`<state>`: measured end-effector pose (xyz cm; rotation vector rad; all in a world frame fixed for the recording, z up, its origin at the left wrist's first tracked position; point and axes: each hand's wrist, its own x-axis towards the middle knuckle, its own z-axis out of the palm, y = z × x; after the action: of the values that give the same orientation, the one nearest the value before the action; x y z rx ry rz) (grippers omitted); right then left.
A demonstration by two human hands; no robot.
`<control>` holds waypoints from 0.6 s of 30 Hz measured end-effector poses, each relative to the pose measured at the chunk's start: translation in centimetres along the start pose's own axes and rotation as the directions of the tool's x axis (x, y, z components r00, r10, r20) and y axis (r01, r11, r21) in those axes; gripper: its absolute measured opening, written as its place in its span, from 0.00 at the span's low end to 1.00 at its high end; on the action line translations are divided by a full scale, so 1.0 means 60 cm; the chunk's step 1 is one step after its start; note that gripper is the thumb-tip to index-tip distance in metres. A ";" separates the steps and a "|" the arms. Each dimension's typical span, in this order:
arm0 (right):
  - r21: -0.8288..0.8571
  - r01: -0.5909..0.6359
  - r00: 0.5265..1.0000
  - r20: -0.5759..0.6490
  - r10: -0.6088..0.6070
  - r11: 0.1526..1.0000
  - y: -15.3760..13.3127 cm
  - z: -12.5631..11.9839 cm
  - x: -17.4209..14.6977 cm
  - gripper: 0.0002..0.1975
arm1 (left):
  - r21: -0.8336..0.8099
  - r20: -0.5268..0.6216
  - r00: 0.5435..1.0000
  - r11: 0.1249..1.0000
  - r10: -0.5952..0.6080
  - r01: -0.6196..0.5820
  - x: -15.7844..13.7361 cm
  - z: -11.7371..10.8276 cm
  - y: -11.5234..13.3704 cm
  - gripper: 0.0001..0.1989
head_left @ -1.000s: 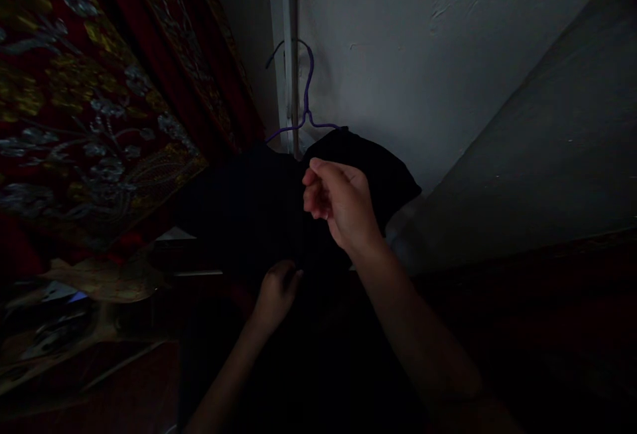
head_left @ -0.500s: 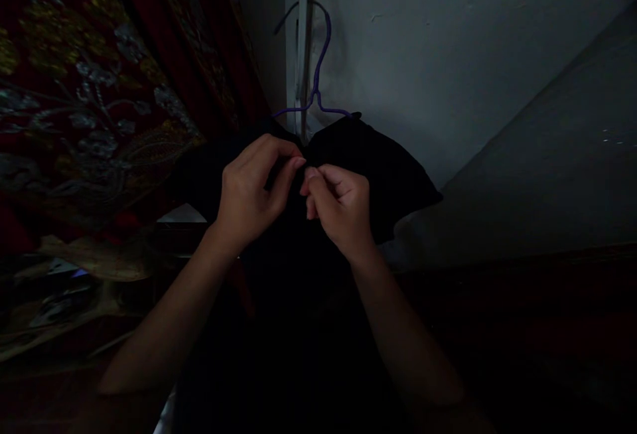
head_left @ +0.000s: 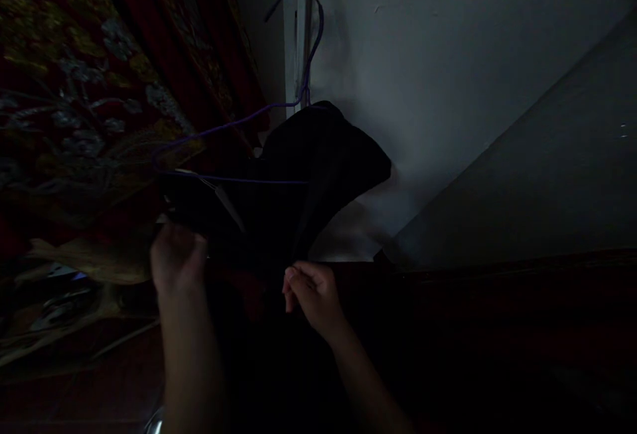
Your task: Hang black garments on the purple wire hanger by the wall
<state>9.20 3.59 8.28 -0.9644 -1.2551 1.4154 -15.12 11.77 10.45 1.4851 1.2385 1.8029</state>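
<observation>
A black shirt (head_left: 343, 162) hangs by its right shoulder from a thin purple wire hanger (head_left: 239, 120). The hanger's left arm is bare of cloth and sticks out to the left. Below that end, my left hand (head_left: 178, 258) is closed on the shirt's left part, pulled down and outward; it is blurred by motion. Lower down at the middle, my right hand (head_left: 313, 294) pinches the shirt's front edge between thumb and fingers. A narrow pale strip, perhaps a tag, shows on the cloth between the hands. Dark fabric below merges into shadow.
The hanger's hook is at a pale vertical frame (head_left: 302, 29) beside a grey wall (head_left: 448, 89). On the left hangs a dark red cloth (head_left: 89, 89) with silver and gold patterns. A wooden piece of furniture (head_left: 94, 260) stands at lower left, over a reddish tiled floor (head_left: 99, 387).
Both hands have moved down and apart, the left one farther to the left. The shirt's left shoulder has come off the hanger, which now tilts and shows its bare left arm.
</observation>
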 end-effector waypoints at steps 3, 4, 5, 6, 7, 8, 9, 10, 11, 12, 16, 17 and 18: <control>0.092 -0.055 0.990 -0.121 0.066 0.994 0.010 0.002 -0.024 0.26 | -0.244 -0.048 0.942 0.918 -0.332 0.312 -0.089 0.054 -0.038 0.18; 0.107 -0.065 0.983 -0.166 0.082 0.992 0.014 -0.002 -0.029 0.26 | -0.381 -0.043 0.864 0.808 -0.501 0.450 -0.110 0.077 -0.037 0.16; 0.111 -0.073 0.974 -0.205 0.095 0.991 0.020 -0.008 -0.032 0.26 | -0.470 -0.017 0.797 0.708 -0.604 0.527 -0.126 0.098 -0.030 0.14; 0.105 -0.083 0.967 -0.230 0.106 0.991 0.026 -0.016 -0.034 0.26 | -0.535 0.007 0.746 0.628 -0.665 0.565 -0.135 0.116 -0.019 0.13; 0.091 -0.095 0.963 -0.243 0.115 0.991 0.032 -0.025 -0.035 0.26 | -0.564 0.027 0.731 0.593 -0.682 0.574 -0.139 0.131 -0.006 0.12; 0.066 -0.107 0.962 -0.247 0.120 0.992 0.037 -0.035 -0.036 0.25 | -0.571 0.044 0.743 0.594 -0.668 0.567 -0.140 0.142 0.009 0.11; 0.028 -0.113 0.962 -0.248 0.117 0.993 0.041 -0.045 -0.036 0.25 | -0.564 0.059 0.771 0.617 -0.634 0.550 -0.139 0.149 0.024 0.11; -0.023 -0.107 0.962 -0.254 0.098 0.994 0.044 -0.053 -0.036 0.24 | -0.551 0.072 0.803 0.648 -0.591 0.526 -0.139 0.154 0.038 0.11; -0.082 -0.083 0.965 -0.257 0.059 0.993 0.044 -0.060 -0.036 0.21 | -0.532 0.086 0.832 0.681 -0.548 0.503 -0.140 0.157 0.051 0.12; -0.141 -0.045 0.968 -0.250 0.008 0.989 0.043 -0.064 -0.037 0.17 | -0.502 0.101 0.854 0.716 -0.510 0.486 -0.143 0.160 0.062 0.14; -0.215 0.086 0.991 -0.084 -0.106 0.973 0.025 -0.054 -0.044 0.29 | -0.278 0.196 0.902 0.860 -0.385 0.428 -0.171 0.175 0.093 0.16; -0.194 0.087 0.993 -0.063 -0.101 0.977 0.021 -0.046 -0.045 0.31 | -0.232 0.237 0.908 0.887 -0.346 0.399 -0.178 0.178 0.100 0.15; -0.167 0.079 0.994 -0.066 -0.091 0.983 0.019 -0.038 -0.046 0.29 | -0.204 0.268 0.915 0.910 -0.303 0.361 -0.183 0.181 0.107 0.15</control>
<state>11.82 1.41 6.71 -1.0512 -1.3578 1.2144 -0.65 3.38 10.54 1.2149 1.0332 1.4511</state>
